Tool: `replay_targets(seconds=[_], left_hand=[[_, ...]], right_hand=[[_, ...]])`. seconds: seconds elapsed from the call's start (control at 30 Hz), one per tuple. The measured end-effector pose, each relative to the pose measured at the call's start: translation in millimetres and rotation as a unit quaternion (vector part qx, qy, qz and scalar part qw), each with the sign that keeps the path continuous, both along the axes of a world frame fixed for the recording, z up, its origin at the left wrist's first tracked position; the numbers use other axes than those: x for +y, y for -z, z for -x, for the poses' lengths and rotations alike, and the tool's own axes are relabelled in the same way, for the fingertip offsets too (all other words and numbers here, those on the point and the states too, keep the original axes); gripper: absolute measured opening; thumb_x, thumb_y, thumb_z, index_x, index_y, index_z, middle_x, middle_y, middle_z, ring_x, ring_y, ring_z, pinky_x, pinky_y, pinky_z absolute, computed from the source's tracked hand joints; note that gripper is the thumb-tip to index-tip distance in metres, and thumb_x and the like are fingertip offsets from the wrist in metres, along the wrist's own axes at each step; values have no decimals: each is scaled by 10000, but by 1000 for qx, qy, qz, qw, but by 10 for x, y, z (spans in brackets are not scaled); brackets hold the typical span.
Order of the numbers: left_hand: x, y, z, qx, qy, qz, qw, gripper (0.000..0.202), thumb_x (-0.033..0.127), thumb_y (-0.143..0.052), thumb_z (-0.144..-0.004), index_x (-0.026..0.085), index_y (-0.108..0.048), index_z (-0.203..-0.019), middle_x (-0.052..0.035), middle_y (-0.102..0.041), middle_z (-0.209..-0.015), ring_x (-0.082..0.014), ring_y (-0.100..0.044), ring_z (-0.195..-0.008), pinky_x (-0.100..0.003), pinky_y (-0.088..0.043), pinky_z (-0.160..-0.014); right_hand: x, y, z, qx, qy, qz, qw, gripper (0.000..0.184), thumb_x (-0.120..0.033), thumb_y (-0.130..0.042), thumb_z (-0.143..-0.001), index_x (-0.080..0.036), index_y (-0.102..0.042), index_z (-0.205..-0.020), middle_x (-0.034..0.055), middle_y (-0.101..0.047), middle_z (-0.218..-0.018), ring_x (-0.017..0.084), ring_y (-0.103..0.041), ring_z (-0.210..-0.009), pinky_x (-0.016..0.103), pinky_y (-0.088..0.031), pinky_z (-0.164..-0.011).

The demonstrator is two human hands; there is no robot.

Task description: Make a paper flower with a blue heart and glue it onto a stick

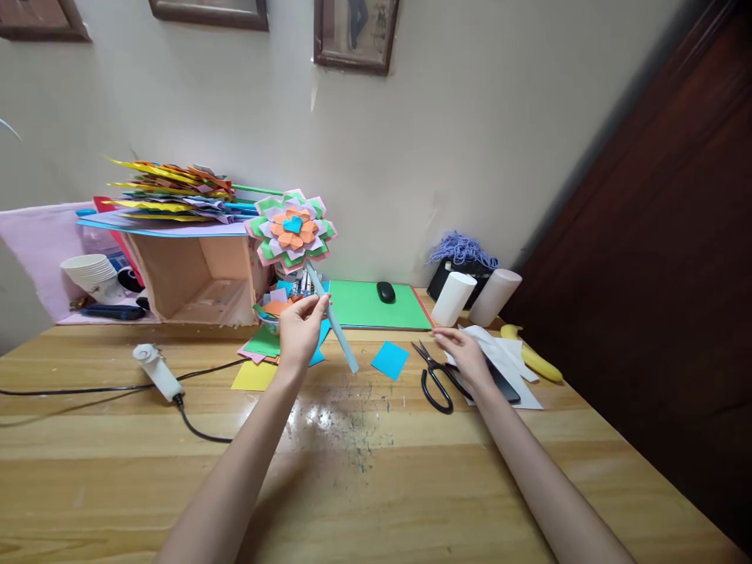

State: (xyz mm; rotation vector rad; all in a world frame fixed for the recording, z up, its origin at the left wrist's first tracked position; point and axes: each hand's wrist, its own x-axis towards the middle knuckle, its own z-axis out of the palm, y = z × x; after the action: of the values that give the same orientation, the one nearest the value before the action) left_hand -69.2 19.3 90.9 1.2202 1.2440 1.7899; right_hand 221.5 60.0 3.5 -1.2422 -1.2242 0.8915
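Left of centre, the left hand (301, 333) pinches the pale-blue paper stem (343, 345) of a layered multicoloured paper flower (293, 229), seemingly assembled; a blue paper square (390, 360) lies uncreased. The right hand (467, 356), centre-right: cannot tell whether holding.

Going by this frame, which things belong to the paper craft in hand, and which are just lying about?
Likely part of the work:
paper flower, its stem held in the left hand
blue paper square
scissors, beside the right hand

Probably just lying about:
banana
computer mouse
stacked cups
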Motion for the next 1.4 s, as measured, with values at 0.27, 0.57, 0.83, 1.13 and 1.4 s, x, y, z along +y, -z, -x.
replay_targets(seconds=[0.27, 0.57, 0.83, 1.13, 1.4], left_hand=[[-66, 44, -184, 67, 8, 0, 998, 327, 416, -669, -656, 124, -705, -798, -76, -707, -785, -194, -634, -740, -276, -494, -678], [-66, 63, -221, 84, 38, 22, 995, 319, 412, -647, -677, 112, -693, -774, -85, -700, -763, -196, -632, -723, -280, -488, -654], [-81, 147, -348, 77, 96, 43, 992, 296, 411, -664, -660, 125, -684, -732, -65, -692, -732, -183, -615, -703, -277, -485, -659], [-90, 376, -510, 70, 131, 83, 985, 260, 388, -657, -663, 140, -702, -727, -65, -699, -735, -196, -621, -699, -289, -485, -646], [-269, 562, -850, 70, 216, 121, 966, 221, 337, -619, -713, 142, -712, -763, -61, -702, -747, -189, -620, -720, -269, -464, -659]], right_hand=[[7, 241, 520, -241, -30, 53, 969, 300, -208, -726, -556, -164, -645, -842, 95, -644, -916, 255, -541, -979, 364, -370, -868], [-129, 81, 415, -228, -66, 51, 970, 148, -290, -654, -639, -171, -605, -711, 12, -622, -655, 177, -552, -623, 283, -386, -594], [-303, 125, 245, -61, -35, 3, 998, 287, -385, -683, -643, -166, -591, -804, 25, -641, -729, 178, -607, -659, 306, -475, -642], [-388, 117, 287, 124, -37, 47, 990, 344, -446, -668, -664, -163, -621, -854, 74, -708, -800, 208, -675, -753, 351, -533, -744], [-691, -85, 565, 227, -174, 97, 953, 255, -363, -680, -699, -179, -679, -876, 61, -707, -932, 218, -648, -899, 371, -481, -866]])
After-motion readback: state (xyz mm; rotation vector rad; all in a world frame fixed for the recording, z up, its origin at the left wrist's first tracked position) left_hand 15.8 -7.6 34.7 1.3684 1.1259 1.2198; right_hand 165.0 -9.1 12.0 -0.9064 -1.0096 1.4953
